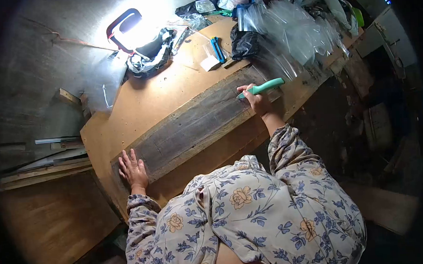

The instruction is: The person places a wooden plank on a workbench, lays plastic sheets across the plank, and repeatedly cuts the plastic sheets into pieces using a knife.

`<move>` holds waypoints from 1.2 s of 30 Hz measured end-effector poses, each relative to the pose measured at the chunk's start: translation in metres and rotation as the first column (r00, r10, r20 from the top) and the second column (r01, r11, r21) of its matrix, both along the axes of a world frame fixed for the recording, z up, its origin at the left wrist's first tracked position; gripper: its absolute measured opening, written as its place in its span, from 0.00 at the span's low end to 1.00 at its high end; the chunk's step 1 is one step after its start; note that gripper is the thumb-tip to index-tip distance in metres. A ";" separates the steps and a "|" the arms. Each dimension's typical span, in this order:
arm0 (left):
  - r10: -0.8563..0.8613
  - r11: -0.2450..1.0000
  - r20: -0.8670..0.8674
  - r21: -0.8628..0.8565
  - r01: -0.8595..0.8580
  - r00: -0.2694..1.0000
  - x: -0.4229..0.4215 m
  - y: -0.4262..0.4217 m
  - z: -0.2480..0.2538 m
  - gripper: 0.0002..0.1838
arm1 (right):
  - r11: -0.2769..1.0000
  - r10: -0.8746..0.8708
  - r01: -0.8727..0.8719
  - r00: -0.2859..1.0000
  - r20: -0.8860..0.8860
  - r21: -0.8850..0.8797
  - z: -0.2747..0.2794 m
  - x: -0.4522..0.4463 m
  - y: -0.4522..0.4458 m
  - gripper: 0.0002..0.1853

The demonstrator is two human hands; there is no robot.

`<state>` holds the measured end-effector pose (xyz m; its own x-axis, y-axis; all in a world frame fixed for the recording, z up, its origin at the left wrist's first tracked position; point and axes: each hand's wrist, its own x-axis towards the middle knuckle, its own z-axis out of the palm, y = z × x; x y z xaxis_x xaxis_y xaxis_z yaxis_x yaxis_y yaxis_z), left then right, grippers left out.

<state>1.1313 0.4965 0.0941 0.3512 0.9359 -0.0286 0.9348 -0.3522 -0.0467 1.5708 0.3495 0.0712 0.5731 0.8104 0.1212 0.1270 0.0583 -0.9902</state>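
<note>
My left hand (134,174) lies flat with fingers spread on the left end of a long, dark, worn board (183,128). Over the board's right end, my right hand (257,101) is closed around a mint-green knife (268,85). Its thick handle sticks out past my fingers to the upper right, while the narrow end points down-left, close to the board. My fingers partly hide the blade, and I cannot tell whether its tip touches the wood.
Under the board is a light-brown wooden table (167,94). A blue box cutter (217,50) lies beyond it, near a black plastic bag (244,43). Clear plastic sheets (297,34) pile up at the back right. A lit lamp (124,29) stands behind another black bag (151,54).
</note>
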 end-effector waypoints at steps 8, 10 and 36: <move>-0.020 1.000 0.054 -0.023 0.021 0.998 0.000 -0.001 0.006 0.30 | 0.999 -0.025 0.019 0.980 0.199 0.034 -0.002 -0.010 -0.001 0.06; -0.012 0.998 0.004 -0.065 0.013 1.000 0.001 -0.001 0.006 0.32 | 0.998 -0.022 0.008 0.967 0.256 0.057 0.001 -0.006 0.002 0.06; -0.053 0.988 0.369 0.156 -0.006 0.928 -0.014 0.000 0.011 0.29 | 0.971 0.152 -0.223 0.848 0.507 0.083 0.005 -0.047 0.154 0.04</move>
